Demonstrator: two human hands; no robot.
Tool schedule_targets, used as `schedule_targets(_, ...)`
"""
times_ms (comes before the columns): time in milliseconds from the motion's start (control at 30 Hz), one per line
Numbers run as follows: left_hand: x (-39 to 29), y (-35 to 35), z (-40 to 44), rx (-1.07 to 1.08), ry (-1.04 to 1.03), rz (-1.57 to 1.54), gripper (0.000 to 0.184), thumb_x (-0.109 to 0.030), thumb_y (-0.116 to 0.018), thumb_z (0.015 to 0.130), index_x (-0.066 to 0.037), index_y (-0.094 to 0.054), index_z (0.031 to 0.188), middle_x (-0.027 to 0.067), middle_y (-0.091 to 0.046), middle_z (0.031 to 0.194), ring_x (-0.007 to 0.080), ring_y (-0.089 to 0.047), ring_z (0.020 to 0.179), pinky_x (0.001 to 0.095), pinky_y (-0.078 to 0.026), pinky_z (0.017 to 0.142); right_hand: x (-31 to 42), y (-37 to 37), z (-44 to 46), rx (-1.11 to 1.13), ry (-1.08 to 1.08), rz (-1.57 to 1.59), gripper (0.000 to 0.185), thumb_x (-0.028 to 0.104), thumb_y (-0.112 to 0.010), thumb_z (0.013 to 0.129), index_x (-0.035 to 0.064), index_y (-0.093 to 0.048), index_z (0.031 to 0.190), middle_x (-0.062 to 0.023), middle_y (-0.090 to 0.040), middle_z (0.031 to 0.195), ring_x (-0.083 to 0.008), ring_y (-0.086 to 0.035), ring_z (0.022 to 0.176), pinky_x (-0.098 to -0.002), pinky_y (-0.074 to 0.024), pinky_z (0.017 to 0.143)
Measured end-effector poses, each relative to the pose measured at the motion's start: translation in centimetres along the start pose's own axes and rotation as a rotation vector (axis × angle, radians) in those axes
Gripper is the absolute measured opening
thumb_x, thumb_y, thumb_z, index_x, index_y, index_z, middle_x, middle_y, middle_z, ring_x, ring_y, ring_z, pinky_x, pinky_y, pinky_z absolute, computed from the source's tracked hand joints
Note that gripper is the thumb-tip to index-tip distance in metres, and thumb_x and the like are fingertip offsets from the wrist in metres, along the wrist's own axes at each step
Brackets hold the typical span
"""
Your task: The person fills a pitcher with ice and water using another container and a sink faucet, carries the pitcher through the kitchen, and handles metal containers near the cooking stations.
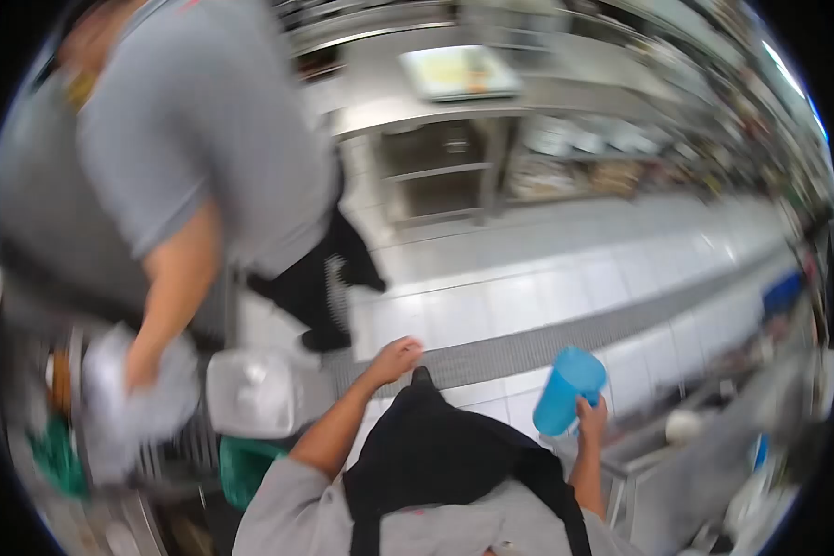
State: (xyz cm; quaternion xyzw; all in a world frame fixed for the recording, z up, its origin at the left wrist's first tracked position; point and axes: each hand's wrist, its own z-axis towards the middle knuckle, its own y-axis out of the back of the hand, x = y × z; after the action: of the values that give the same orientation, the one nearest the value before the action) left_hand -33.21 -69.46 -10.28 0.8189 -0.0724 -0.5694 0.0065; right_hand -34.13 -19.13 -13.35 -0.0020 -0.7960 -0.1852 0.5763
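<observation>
Head view: a blue jug [565, 397] is gripped by its handle in the right hand [591, 414].
Jug position: tilted, toward ten o'clock from the right hand.
Left hand [398, 360]: seen well apart from the jug, toward nine o'clock of it; how far its fingers are spread cannot be told.
Co-worker [213, 139]: placed toward ten o'clock; a whitish item [153, 431], blurred, is touched by one hand.
White tub [250, 394]: set toward eight o'clock.
Writing: a red mark on the co-worker's grey shirt is too blurred to be read.
</observation>
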Motion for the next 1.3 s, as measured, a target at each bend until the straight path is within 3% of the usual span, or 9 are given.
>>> schedule_targets(167,-3.9,-1.4,7.5,0.049,0.094,0.065,0.022,-0.018,-0.059,0.085,-0.002,-0.055,0.099,0.0067,-0.058,0.079,0.0153,-0.061,0.069,0.0269,-0.050,0.060,1.7,2.0,1.5,-0.260,-0.060,-0.062,0.043,0.011,-0.067,0.073,-0.0044,-0.051,0.110,-0.0065,-0.058,0.077,-0.0126,-0.056,0.059,-0.0257,-0.0459,0.046)
schedule_targets(300,-4.4,-2.6,16.8,0.081,0.028,0.076,0.018,-0.017,-0.062,0.083,-0.001,-0.055,0.090,0.0063,-0.058,0.076,0.0142,-0.061,0.068,0.0267,-0.051,0.060,-9.6,4.4,2.6,-0.307,-0.234,-0.400,0.039,0.024,-0.069,0.072,-0.0043,-0.059,0.098,-0.0160,-0.063,0.075,-0.0224,-0.062,0.056,-0.0363,-0.0493,0.052)
schedule_targets(500,-10.2,-8.0,29.4,0.429,-0.001,0.185,0.020,-0.021,-0.055,0.087,-0.002,-0.057,0.085,0.0057,-0.061,0.076,0.0145,-0.062,0.071,0.0276,-0.051,0.063,-10.9,3.1,-6.8,0.128,-0.778,-0.556,0.034,0.031,-0.071,0.072,-0.0013,-0.067,0.083,-0.0150,-0.065,0.065,-0.0250,-0.064,0.054,-0.0364,-0.0525,0.055)
schedule_targets(567,-11.3,-10.7,32.6,0.514,0.021,0.247,0.023,-0.023,-0.052,0.089,-0.001,-0.058,0.090,0.0058,-0.061,0.078,0.0147,-0.063,0.072,0.0280,-0.051,0.064,-2.0,1.2,-9.3,0.010,-0.961,-0.448,0.033,0.032,-0.071,0.074,0.0004,-0.068,0.084,-0.0136,-0.065,0.064,-0.0218,-0.063,0.050,-0.0364,-0.0522,0.052)
schedule_targets(733,-16.3,-20.1,38.9,0.728,0.048,0.359,0.021,-0.022,-0.051,0.089,-0.002,-0.057,0.095,0.0060,-0.061,0.082,0.0150,-0.063,0.075,0.0281,-0.051,0.065,-4.8,0.3,-9.7,-0.018,-1.045,-0.400,0.049,0.053,-0.066,0.069,0.0039,-0.069,0.076,-0.0193,-0.066,0.077,-0.0318,-0.066,0.075,-0.0397,-0.0516,0.068)
schedule_targets(900,-17.2,-29.3,49.2,0.795,0.136,0.337,0.022,-0.022,-0.053,0.089,-0.002,-0.056,0.097,0.0073,-0.061,0.085,0.0173,-0.063,0.077,0.0304,-0.051,0.068,-11.9,3.3,0.3,-0.046,-1.052,-0.307,0.046,0.051,-0.065,0.071,0.0048,-0.070,0.072,-0.0141,-0.065,0.062,-0.0263,-0.065,0.057,-0.0350,-0.0534,0.065)
schedule_targets(1033,-10.8,-29.7,59.5,0.659,0.143,0.624,0.021,-0.019,-0.055,0.085,0.001,-0.058,0.092,0.0107,-0.060,0.072,0.0196,-0.063,0.070,0.0321,-0.052,0.057,-8.0,10.1,14.1,-0.298,-0.951,-0.508,0.047,0.041,-0.068,0.074,0.0010,-0.064,0.098,-0.0202,-0.063,0.098,-0.0347,-0.060,0.096,-0.0423,-0.0471,0.084)
schedule_targets(1133,-9.4,-28.1,64.4,0.680,0.342,0.896,0.015,-0.013,-0.052,0.084,0.001,-0.055,0.087,0.0123,-0.060,0.067,0.0249,-0.062,0.054,0.0369,-0.052,0.047,-3.3,17.4,23.3,-0.491,-0.667,-0.493,0.046,0.039,-0.070,0.074,0.0000,-0.062,0.097,-0.0212,-0.063,0.099,-0.0382,-0.059,0.096,-0.0444,-0.0469,0.082)
schedule_targets(1300,-11.0,-30.9,67.7,0.802,0.366,1.071,0.014,-0.014,-0.054,0.083,-0.001,-0.057,0.082,0.0118,-0.059,0.065,0.0248,-0.062,0.055,0.0375,-0.051,0.048,-1.9,26.6,33.3,-0.435,-0.709,-0.541,0.051,0.040,-0.071,0.071,0.0005,-0.059,0.102,-0.0222,-0.062,0.102,-0.0375,-0.059,0.097,-0.0440,-0.0467,0.083)
